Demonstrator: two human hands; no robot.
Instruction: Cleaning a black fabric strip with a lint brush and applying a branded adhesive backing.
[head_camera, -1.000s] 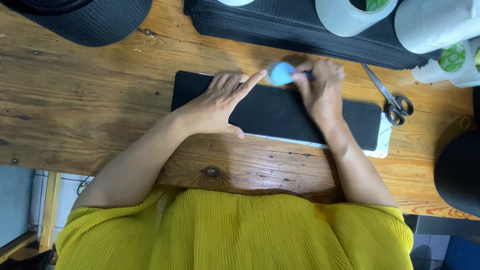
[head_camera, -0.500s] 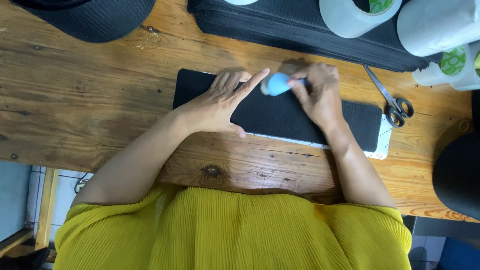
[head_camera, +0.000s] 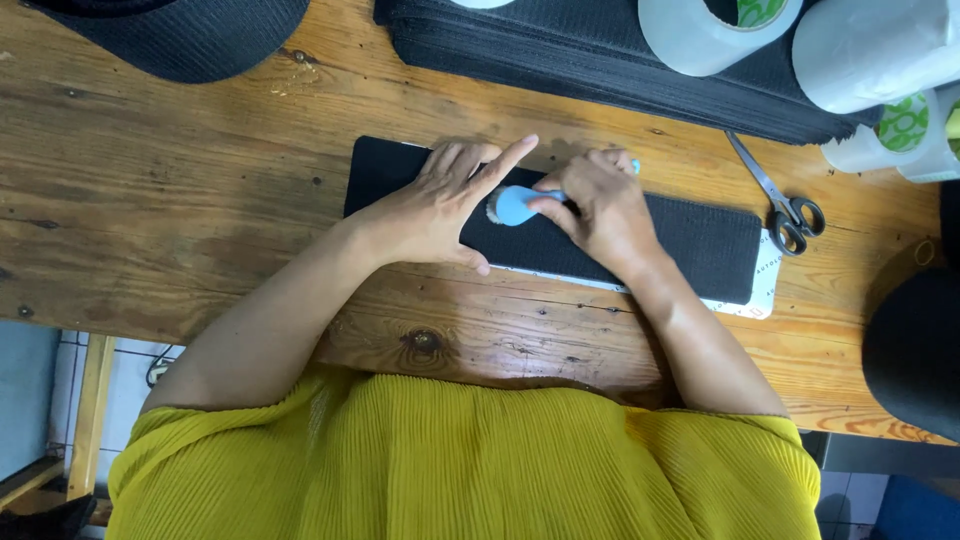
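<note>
**Two hands on a black strip, a blue tool between them**

The person's left hand (head_camera: 440, 205) lies flat and open on the black strip (head_camera: 700, 245), palm down, fingers spread and stretched toward one o'clock; it grips nothing and only presses on the fabric. The right hand (head_camera: 595, 205) is curled closed around a small light-blue tool (head_camera: 515, 205), whose rounded head pokes out at the hand's nine o'clock side and rests on the strip just beside the left index finger. A bit of the same blue shows at the hand's one o'clock edge. What the tool's underside looks like cannot be told.

The strip is long, dark and rectangular, lying across the wooden table (head_camera: 150, 200) from nine to three o'clock, directly ahead of the person's yellow top (head_camera: 470, 460). A white sheet (head_camera: 760, 290) peeks out from under its four o'clock corner.

At two o'clock from the right hand, a pair of scissors (head_camera: 775, 200) lies on the wood, apart from the strip's end. At twelve o'clock sits a stack of black material (head_camera: 600, 70), with a roll of pale tape (head_camera: 700, 35) on top and white rolls (head_camera: 880, 60) at its right. A dark round object (head_camera: 170, 35) sits at eleven o'clock, another dark shape (head_camera: 915, 350) at four o'clock.
</note>
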